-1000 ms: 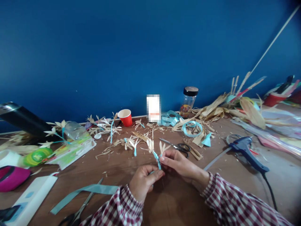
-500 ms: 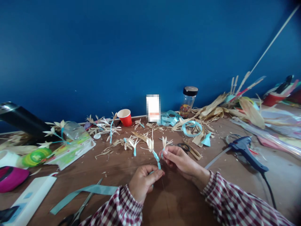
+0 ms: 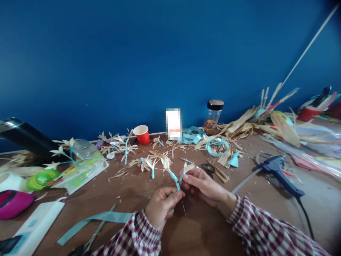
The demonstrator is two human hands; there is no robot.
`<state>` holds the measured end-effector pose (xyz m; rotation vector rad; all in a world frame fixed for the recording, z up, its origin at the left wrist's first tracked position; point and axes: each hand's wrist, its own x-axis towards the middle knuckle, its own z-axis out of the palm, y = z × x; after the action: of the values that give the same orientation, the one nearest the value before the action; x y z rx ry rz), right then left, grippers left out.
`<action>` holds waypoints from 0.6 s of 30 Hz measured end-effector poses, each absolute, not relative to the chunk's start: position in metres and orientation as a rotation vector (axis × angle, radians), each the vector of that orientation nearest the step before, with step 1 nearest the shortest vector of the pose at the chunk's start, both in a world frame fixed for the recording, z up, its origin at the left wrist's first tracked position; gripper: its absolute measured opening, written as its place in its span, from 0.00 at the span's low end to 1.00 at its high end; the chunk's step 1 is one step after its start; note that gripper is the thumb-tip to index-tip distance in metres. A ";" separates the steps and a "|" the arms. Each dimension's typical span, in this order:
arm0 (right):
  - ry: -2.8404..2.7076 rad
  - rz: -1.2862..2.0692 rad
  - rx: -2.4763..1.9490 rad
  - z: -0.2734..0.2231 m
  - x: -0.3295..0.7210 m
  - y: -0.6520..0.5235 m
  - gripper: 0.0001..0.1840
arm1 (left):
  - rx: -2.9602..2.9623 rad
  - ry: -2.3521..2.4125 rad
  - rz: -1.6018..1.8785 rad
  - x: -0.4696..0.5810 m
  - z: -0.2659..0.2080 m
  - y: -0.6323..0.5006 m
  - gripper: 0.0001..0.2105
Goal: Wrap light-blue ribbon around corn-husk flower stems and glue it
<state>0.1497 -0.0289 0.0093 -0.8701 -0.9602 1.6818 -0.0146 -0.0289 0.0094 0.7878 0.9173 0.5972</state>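
Between thumb and fingers, my left hand [image 3: 165,206] pinches the lower stem of a corn-husk flower [image 3: 173,176], its pale petals up and its stem wrapped in light blue ribbon. A thin wire hangs below those fingers. My right hand [image 3: 202,185] holds a smaller husk flower [image 3: 183,171] with a blue-wrapped base, close beside the first stem; whether they touch I cannot tell. Another small husk flower [image 3: 152,168] lies on the table just beyond. A light blue ribbon strip [image 3: 106,216] runs out to the left of my left wrist, over a pair of scissors [image 3: 96,233].
At the right lies a blue glue gun [image 3: 283,174] with its cord. Behind are a red paper cup [image 3: 141,134], a lidded jar [image 3: 212,115], ribbon coils [image 3: 217,146] and dried husks [image 3: 239,122]. A second pair of scissors [image 3: 207,169] and a white power strip [image 3: 39,224] lie nearby.
The flower in my right hand has tilted rightward and come closer to the left-hand stem. The left-hand flower has shifted slightly left.
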 end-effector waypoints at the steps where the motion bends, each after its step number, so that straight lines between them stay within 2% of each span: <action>1: -0.957 1.681 -0.868 0.009 0.149 -0.029 0.14 | 0.786 0.916 0.599 -0.015 0.009 -0.029 0.18; 18: -0.961 1.771 -0.868 0.007 0.148 -0.029 0.15 | 0.802 0.898 0.604 -0.016 0.006 -0.030 0.17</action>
<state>0.1484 -0.0286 0.0070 -0.8677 -0.9610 1.7709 -0.0160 -0.0297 0.0064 0.8022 0.8978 0.6039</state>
